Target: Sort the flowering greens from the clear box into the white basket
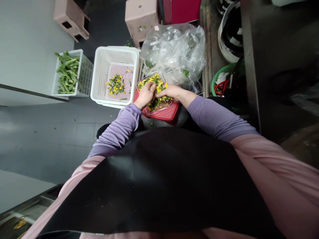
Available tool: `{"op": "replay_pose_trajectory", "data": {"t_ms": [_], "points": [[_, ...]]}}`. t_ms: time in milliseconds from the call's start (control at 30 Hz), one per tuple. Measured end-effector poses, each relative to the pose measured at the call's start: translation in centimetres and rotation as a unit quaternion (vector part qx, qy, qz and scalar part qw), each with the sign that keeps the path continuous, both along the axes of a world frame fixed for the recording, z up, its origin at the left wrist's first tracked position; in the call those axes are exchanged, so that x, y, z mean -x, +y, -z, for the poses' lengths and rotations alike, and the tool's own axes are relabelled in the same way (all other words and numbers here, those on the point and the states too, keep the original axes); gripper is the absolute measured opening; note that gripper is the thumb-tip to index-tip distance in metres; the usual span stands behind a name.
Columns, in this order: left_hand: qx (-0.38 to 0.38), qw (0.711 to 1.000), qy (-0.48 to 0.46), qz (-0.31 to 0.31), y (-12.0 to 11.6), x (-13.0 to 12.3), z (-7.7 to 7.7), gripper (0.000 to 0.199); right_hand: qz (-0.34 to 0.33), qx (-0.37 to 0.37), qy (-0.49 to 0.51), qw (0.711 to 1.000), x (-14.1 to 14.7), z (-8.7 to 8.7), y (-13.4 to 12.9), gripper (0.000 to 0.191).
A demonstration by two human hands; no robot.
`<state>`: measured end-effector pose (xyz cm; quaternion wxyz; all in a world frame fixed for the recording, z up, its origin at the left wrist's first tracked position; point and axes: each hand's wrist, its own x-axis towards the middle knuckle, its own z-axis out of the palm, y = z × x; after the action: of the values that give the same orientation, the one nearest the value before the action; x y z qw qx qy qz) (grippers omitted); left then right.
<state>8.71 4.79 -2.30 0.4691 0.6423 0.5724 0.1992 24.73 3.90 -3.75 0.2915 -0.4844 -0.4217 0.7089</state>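
Yellow-flowered greens lie heaped in clear plastic on a red stool or lid in front of me. My left hand is at the heap's near left side, its thumb and fingers pinched together on the greens. From the right, my right hand reaches into the same heap with fingers curled around some stems. Its fingertips are partly hidden among the flowers. Left of the heap stands a white perforated basket with a smaller pile of yellow-flowered pieces on its bottom.
A white basket of thick green stalks stands at far left. Beyond the heap lies a large clear plastic bag. Two pale pink stools are behind. A green tub and a metal counter edge flank the right.
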Motion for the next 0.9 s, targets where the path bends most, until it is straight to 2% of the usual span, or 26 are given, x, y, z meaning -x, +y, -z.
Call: {"op": "replay_pose_trajectory", "data": {"t_ms": [100,233,433,567,700,767,833,900], "points": [[0.055,0.997,-0.025,-0.055,-0.6,0.3,-0.6,0.030,0.020,0.035,0.028,0.999,-0.4,-0.3,0.3,0.030],[0.154,0.985,-0.068,-0.034,-2.1,0.5,-1.4,0.025,0.011,0.072,0.054,0.996,-0.6,-0.6,0.4,0.022],[0.113,0.986,-0.103,-0.068,-2.9,0.0,-1.3,0.014,0.040,0.078,0.053,0.995,-0.5,-0.6,0.5,0.027],[0.094,0.990,-0.096,-0.038,-2.6,0.3,-1.2,0.010,0.056,0.092,0.030,0.994,-0.7,-0.7,0.8,0.021],[0.034,0.998,-0.042,0.043,-2.0,0.9,-0.7,0.010,0.019,0.107,0.022,0.994,-0.8,-0.8,1.0,0.024],[-0.011,0.996,0.018,0.092,-1.6,1.3,-0.1,0.011,0.013,0.113,0.014,0.993,-0.9,-0.8,1.0,0.024],[-0.048,0.981,0.129,0.137,-1.2,1.7,0.7,0.016,0.032,0.115,0.008,0.993,-1.0,-0.7,1.2,0.025],[-0.076,0.947,0.251,0.184,-1.1,1.8,1.7,0.019,0.067,0.109,0.008,0.992,-1.1,-0.7,1.4,0.026]]}}
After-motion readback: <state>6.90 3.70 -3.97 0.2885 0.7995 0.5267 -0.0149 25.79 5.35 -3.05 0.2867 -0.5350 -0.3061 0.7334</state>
